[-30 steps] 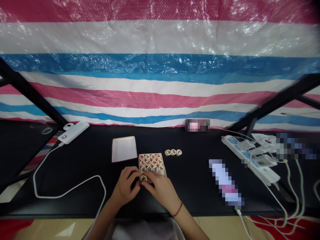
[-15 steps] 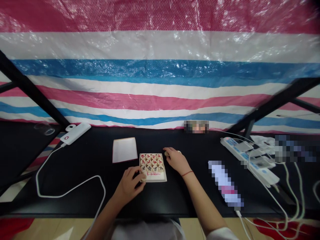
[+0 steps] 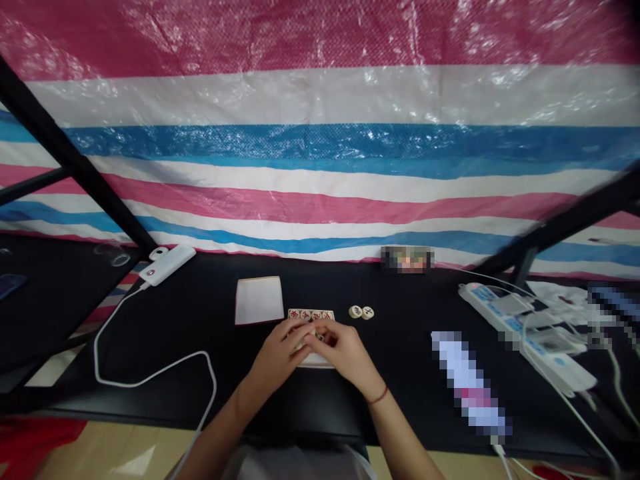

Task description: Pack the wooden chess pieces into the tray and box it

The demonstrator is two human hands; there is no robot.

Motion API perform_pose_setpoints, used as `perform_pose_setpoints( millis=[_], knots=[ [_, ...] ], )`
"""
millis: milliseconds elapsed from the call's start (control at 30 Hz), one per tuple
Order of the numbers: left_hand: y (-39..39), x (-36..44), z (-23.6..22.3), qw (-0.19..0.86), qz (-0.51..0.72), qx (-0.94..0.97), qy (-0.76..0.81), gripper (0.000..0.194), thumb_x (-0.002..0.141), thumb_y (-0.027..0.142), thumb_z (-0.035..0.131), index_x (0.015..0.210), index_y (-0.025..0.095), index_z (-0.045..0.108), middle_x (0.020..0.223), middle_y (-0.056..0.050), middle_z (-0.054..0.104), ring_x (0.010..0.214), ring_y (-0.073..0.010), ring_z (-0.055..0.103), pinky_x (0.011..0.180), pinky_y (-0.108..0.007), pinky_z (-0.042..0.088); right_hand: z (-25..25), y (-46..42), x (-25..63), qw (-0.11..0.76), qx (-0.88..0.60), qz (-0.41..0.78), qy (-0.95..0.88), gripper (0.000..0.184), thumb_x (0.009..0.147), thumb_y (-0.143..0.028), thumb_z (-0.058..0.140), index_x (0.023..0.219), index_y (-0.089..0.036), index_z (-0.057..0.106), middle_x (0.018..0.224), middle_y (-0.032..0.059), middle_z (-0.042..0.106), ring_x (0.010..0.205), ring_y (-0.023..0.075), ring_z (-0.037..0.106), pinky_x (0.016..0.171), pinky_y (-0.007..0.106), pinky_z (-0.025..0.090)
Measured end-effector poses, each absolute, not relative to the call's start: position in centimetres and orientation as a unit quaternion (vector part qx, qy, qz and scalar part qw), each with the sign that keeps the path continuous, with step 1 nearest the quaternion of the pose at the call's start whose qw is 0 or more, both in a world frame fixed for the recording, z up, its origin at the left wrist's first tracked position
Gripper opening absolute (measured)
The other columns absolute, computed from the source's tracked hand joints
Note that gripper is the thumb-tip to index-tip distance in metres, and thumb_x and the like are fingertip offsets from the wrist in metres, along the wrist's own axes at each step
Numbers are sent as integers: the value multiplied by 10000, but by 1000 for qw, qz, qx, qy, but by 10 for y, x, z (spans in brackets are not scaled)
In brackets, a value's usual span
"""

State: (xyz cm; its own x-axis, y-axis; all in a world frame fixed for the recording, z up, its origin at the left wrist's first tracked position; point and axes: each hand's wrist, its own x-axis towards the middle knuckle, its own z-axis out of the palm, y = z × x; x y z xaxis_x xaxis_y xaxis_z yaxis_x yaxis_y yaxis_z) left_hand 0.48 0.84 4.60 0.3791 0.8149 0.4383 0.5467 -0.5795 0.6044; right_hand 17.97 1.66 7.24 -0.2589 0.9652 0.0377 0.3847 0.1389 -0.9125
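A black tabletop (image 3: 165, 337) spans the view under a sheet (image 3: 320, 207) striped pink, white and blue, with pale floor (image 3: 135, 447) below its near edge. At the left, a slanting black bar (image 3: 107, 197) meets the back of the table; just beside its foot lies a white device (image 3: 170, 265), from which a white cable (image 3: 133, 385) loops forward. Further right sits a shallow, white-lined lid (image 3: 259, 301), its open side up. Just beside it, at the centre, is the box of round pieces (image 3: 316, 362), its far row marked in red (the hands cover much of the rest). The left hand (image 3: 277, 350) and right hand (image 3: 343, 350) meet over it, fingers drawn in narrow, with pale pieces showing between them; which hand holds one I cannot tell. Two loose pieces (image 3: 361, 313) touch on the table to the right, then come a pixelated object (image 3: 470, 383) and a white power strip (image 3: 530, 343).

Half a second ago the left hand was at the box's near left corner; it is now over the middle. The right hand, then at the loose pieces, has come back to the box. A second ago that loose row was longer.
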Motion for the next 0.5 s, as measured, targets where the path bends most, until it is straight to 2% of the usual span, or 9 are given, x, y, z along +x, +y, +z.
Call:
perform_pose_setpoints(
  millis=[167, 367, 500],
  knots=[
    [6, 3, 45, 245, 377, 782, 432, 224, 907, 215, 560, 1128, 238, 595, 1093, -42, 619, 1034, -167, 609, 935, -317, 521, 59, 14, 183, 358, -502, 447, -649, 318, 818, -462, 638, 972, -191, 704, 755, 12, 683, 547, 102, 509, 521, 214, 407],
    [0, -11, 43, 236, 418, 739, 473, 121, 855, 173, 606, 969, 214, 602, 1057, -48, 614, 994, -162, 620, 916, -317, 518, 50, 23, 198, 405, -532, 435, -604, 410, 804, -525, 632, 958, -150, 690, 650, 9, 620, 533, 112, 498, 503, 227, 431],
    [-1, -17, 41, 230, 403, 748, 474, 100, 855, 210, 613, 954, 216, 601, 1005, -47, 636, 967, -173, 629, 886, -329, 522, 46, 23, 205, 412, -543, 437, -588, 435, 799, -543, 633, 976, -149, 683, 729, 37, 655, 557, 117, 505, 500, 232, 453]
  ],
)
